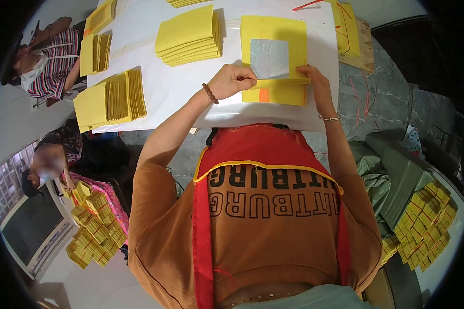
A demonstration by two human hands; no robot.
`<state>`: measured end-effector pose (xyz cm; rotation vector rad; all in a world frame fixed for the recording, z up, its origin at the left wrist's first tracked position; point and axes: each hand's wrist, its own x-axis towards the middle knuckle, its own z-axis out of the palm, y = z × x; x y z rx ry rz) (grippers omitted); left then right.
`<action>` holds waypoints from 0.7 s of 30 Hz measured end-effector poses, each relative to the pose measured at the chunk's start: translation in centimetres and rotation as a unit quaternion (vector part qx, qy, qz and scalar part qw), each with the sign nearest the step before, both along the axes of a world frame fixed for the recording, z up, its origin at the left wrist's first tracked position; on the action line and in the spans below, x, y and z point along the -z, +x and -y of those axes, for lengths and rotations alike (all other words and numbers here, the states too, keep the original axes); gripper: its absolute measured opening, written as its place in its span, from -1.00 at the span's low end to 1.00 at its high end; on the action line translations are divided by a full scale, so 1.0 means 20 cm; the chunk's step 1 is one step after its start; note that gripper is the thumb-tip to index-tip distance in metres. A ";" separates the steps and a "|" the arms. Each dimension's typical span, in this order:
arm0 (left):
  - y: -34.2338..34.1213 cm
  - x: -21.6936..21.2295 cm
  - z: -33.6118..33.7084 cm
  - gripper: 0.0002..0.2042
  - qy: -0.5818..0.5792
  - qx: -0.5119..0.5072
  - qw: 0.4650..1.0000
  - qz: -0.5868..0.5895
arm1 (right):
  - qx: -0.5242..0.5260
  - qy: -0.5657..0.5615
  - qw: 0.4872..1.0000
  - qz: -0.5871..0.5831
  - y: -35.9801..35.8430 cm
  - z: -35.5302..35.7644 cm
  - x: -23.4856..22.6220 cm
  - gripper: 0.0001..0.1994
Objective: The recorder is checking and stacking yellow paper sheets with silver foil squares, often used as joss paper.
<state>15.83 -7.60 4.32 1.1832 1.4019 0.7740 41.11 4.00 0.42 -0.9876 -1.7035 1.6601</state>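
Observation:
On the white table in front of me lies a yellow paper sheet (pixel 273 28) with a shiny silver foil square (pixel 269 58) on its face. A narrow fold (pixel 281 82) of yellow paper runs across it just below the foil. My left hand (pixel 232 82) pinches the left end of that fold between thumb and fingers. At the other end, my right hand (pixel 317 85) grips the fold near the sheet's right edge. Below it shows more yellow paper with an orange patch (pixel 264 96). Whether this lower part is the same sheet or another beneath, I cannot tell.
A fanned stack of yellow paper (pixel 188 36) lies left of the sheet. Folded yellow bundles (pixel 121 98) line the table's left side, near a seated person (pixel 51 67) in stripes. Another person (pixel 51 159) sits lower left. Tied yellow bundles (pixel 425 224) are piled at right.

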 end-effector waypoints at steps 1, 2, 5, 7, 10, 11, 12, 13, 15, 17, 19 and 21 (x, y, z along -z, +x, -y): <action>-0.01 0.01 0.00 -0.85 -0.009 -0.007 1.000 0.014 | -0.021 0.008 1.000 -0.015 0.01 -0.01 0.00 -0.77; -0.01 0.02 0.00 -0.85 -0.009 -0.008 1.000 0.014 | -0.022 0.008 1.000 -0.016 0.01 0.00 0.00 -0.77; -0.01 0.02 -0.01 -0.85 -0.021 -0.033 0.999 0.021 | -0.059 0.101 0.993 0.029 0.02 0.01 -0.01 -0.79; 0.00 0.01 -0.01 -0.79 -0.028 0.001 1.000 0.001 | -0.094 0.191 0.976 0.036 0.04 0.00 0.05 -0.71; -0.03 -0.06 0.00 -0.66 0.178 0.112 0.975 -0.072 | -0.062 0.126 0.990 0.006 0.05 0.02 0.12 -0.75; -0.04 -0.09 0.00 -0.56 0.150 0.127 0.977 -0.088 | -0.061 0.128 0.990 0.007 0.05 0.02 0.14 -0.75; -0.04 -0.07 0.01 -0.56 0.151 0.124 0.977 -0.089 | -0.049 0.090 0.994 -0.020 0.03 0.02 0.14 -0.76; -0.03 -0.04 0.01 -0.59 0.216 0.100 0.947 -0.215 | -0.038 0.052 0.997 -0.047 0.02 0.02 0.14 -0.77; -0.03 0.01 -0.01 -0.65 0.286 0.070 0.872 -0.392 | -0.044 0.087 0.995 -0.034 0.02 0.01 0.11 -0.78; -0.02 0.01 0.00 -0.62 0.312 0.071 0.851 -0.417 | -0.049 0.123 0.991 -0.020 0.03 0.00 0.05 -0.80; -0.01 -0.03 0.01 -0.59 0.339 0.073 0.828 -0.441 | -0.060 0.259 0.964 0.015 0.05 0.00 -0.03 -0.81; 0.01 -0.08 0.08 -0.61 0.369 0.100 0.827 -0.413 | -0.092 0.244 0.965 0.028 0.09 0.05 -0.12 -0.82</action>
